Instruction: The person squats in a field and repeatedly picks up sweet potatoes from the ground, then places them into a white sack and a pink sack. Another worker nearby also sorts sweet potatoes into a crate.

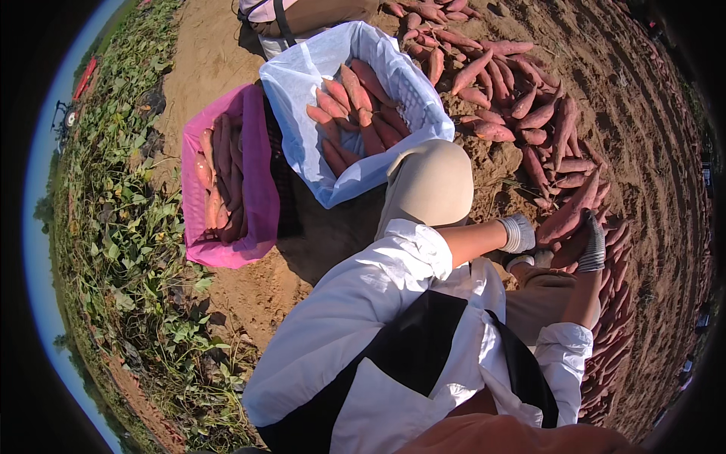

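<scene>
My left hand [517,233], in a grey-and-white striped knit glove, is at the lower end of a large reddish sweet potato [572,210]. Its fingers are mostly hidden, so its grip does not show. My right hand [592,245], in a similar glove with dark fingertips, curls over another sweet potato [569,248] just beside the large one. Both hands are low, at the edge of a long row of sweet potatoes [610,340] on the soil. Left of my bent knee [434,184] stands a crate [417,105] lined with pale blue fabric, partly filled with sweet potatoes [354,93].
A second crate with a magenta liner [261,187] holds longer sweet potatoes [224,170]. A heap of sweet potatoes [505,79] lies beyond the blue-lined crate. Another person [317,12] is at the top. Green vines [130,238] border the left; furrowed soil [652,142] the right.
</scene>
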Demonstrator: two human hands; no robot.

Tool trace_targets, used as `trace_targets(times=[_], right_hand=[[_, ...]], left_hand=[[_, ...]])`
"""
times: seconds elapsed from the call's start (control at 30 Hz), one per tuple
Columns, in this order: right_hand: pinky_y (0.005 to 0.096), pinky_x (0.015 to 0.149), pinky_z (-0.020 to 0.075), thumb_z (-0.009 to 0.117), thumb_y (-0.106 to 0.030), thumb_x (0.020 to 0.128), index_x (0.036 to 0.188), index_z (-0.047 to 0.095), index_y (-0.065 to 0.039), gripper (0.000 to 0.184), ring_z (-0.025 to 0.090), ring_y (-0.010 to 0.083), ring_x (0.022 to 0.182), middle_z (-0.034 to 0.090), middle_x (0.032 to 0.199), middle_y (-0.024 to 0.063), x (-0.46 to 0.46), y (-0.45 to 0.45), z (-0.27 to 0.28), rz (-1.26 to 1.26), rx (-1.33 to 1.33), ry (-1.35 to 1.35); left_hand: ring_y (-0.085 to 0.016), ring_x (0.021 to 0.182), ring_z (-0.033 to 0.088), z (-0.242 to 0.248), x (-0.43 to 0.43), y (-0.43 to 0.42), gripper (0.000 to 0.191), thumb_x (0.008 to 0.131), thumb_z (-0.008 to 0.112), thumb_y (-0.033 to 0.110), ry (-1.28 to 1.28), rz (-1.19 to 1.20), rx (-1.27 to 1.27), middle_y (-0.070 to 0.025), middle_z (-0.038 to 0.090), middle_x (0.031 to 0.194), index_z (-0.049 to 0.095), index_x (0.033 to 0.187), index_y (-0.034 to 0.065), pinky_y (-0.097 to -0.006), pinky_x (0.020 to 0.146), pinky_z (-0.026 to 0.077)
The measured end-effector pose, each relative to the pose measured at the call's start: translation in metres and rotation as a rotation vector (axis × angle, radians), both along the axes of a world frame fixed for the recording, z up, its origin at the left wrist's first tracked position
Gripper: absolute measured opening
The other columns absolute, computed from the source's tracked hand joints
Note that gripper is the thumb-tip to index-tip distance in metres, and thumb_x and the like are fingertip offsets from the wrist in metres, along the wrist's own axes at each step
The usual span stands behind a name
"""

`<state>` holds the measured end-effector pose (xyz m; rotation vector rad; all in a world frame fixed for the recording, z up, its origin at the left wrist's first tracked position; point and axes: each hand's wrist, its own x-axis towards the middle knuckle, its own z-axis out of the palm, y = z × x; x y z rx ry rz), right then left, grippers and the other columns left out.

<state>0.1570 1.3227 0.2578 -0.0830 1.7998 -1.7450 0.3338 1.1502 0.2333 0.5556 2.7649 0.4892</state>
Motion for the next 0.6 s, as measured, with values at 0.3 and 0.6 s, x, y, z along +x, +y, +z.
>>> trace_targets(times=[0.3,0.6], right_hand=[[0.0323,0.086,0.0457,0.061,-0.026,0.087,0.110,0.058,-0.007,0.030,0.056,0.0199,0.094,0.060,0.103,0.0044,-0.014,0.006,-0.024,-0.081,-0.156,-0.298],[0.0358,0.083,0.0475,0.060,-0.032,0.087,0.109,0.057,-0.010,0.031,0.057,0.0211,0.093,0.061,0.104,0.0041,0.009,-0.015,-0.012,-0.223,-0.282,-0.318]], left_hand=[[-0.033,0.100,0.061,0.003,-0.016,-0.016,0.034,0.074,0.054,0.015,-0.317,0.383,0.159,-0.0149,0.064,0.106,0.066,0.106,0.0096,-0.0420,0.085,0.049],[-0.025,0.075,0.061,-0.014,-0.025,-0.033,0.044,0.082,0.060,0.046,-0.134,0.676,0.998,-0.0138,0.065,0.080,0.064,0.092,0.0030,-0.0365,0.071,0.048]])
